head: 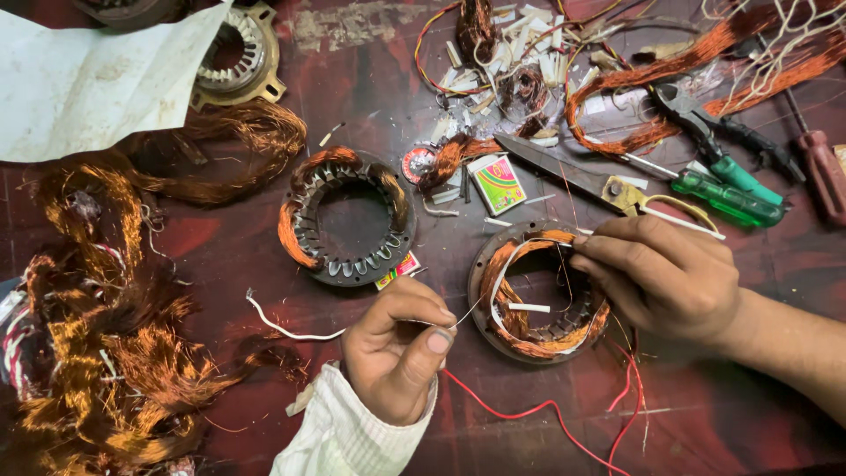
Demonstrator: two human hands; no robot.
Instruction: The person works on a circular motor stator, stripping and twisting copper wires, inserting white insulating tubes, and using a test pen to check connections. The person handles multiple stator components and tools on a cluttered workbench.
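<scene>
A round motor stator (529,333) with copper winding lies on the dark red table (705,414). My left hand (397,348), in a white sleeve, pinches a thin pale thread (468,310) that runs up to the stator's left side. My right hand (661,273) comes in from the right, its fingertips gripping the winding at the stator's upper right edge. A short white sleeve piece (529,308) lies across the stator's bore. Red wires (538,407) trail from the stator toward the bottom edge.
A second stator (348,216) sits left of centre, a third (238,53) at top left by white paper (79,79). Scrap copper wire (88,344) is heaped at the left. Scissors (564,172), a small box (498,183), pliers (705,119) and green screwdrivers (727,198) lie behind.
</scene>
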